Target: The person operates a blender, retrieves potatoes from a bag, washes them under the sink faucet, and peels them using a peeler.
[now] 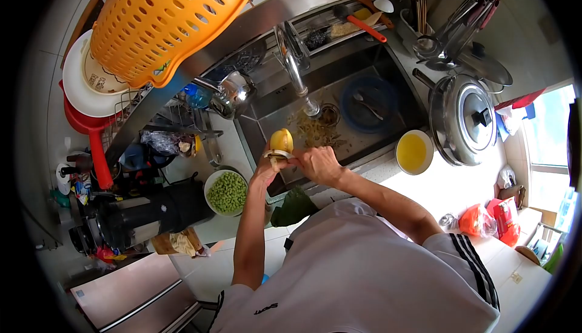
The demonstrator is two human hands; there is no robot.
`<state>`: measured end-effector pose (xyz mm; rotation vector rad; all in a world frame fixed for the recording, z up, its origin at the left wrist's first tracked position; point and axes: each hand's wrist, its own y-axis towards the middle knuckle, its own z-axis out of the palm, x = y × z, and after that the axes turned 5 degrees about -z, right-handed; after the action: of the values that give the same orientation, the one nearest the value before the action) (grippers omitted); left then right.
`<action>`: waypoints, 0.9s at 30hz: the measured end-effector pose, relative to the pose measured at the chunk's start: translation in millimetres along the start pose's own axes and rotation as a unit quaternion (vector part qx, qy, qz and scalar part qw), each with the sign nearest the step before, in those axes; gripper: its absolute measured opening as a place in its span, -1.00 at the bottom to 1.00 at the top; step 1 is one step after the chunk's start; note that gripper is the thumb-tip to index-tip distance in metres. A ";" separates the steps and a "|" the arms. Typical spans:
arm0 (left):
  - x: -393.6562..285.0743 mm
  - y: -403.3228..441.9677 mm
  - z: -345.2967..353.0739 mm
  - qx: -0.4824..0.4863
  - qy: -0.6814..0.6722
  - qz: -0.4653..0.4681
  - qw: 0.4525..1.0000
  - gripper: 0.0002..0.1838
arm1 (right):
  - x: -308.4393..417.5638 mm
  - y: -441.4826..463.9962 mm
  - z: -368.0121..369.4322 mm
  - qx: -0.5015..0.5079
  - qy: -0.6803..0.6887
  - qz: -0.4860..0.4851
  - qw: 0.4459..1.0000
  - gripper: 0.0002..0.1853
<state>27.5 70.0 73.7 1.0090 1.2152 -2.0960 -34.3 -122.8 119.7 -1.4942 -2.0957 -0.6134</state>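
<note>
Over the near edge of the sink [257,128], my left hand [264,170] is closed around a yellow peeled potato [281,138] that points upward. My right hand [319,164] is closed beside it, gripping what looks like a peeler [279,153], whose pale head lies across the potato. The peeler's handle is mostly hidden by my fingers. Brownish peelings [314,132] are scattered on the sink floor below the faucet [295,69]. A blue basin [368,104] with a fork or spoon in it sits in the sink's right part.
A bowl of green beans or peas [227,192] stands left of my left forearm. Right of the sink are a bowl with yellow contents [413,152] and a lidded steel pan [465,118]. An orange colander [173,21] hangs over the upper left, above a red-handled pan [100,154].
</note>
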 end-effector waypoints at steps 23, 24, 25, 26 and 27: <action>13.1 -6.3 -0.2 0.002 -0.166 -0.155 0.974 -0.42 | -40.5 9.0 -0.2 0.023 -0.085 0.165 0.982 -0.86; 15.8 -3.9 -2.2 0.003 -0.177 -0.169 0.970 -0.43 | -32.3 5.0 0.6 -0.016 -0.044 0.068 0.997 -0.87; 18.5 -2.1 -4.3 0.004 -0.186 -0.184 0.965 -0.43 | -21.3 0.3 1.4 0.055 -0.054 0.030 0.997 -0.85; 19.1 -1.3 -4.4 0.003 -0.180 -0.188 0.965 -0.44 | -9.2 -0.1 10.5 0.042 -0.035 0.033 0.998 -0.85; 20.2 -1.3 -4.2 0.003 -0.174 -0.192 0.966 -0.45 | -1.5 -0.6 15.9 0.029 -0.016 0.037 0.999 -0.84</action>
<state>16.0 73.0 56.8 0.3945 1.2941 -2.4372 -36.6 -114.4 106.4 -1.5499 -2.0545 -0.5001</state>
